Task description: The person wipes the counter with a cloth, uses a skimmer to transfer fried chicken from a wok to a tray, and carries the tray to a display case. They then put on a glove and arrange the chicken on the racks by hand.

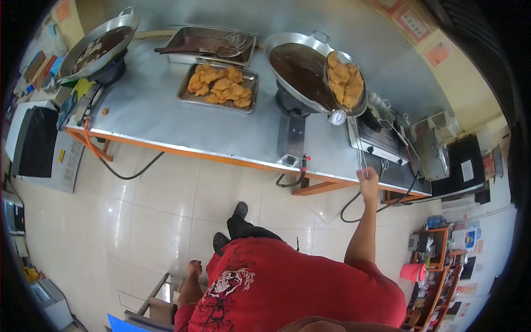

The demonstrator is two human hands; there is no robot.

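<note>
My right hand has its fingers closed round the end of a long-handled wire skimmer. The skimmer is loaded with fried pieces and rests tilted on the rim of the wok of dark oil. I judge the grip to be far from the load: a wobble could tip pieces back and splash hot oil, or knock the dial thermometer below. My left hand is low by my knee, and I cannot tell how its fingers are set. A tray of fried pieces lies left of the wok on the tabletop, and a hose loops beneath.
</note>
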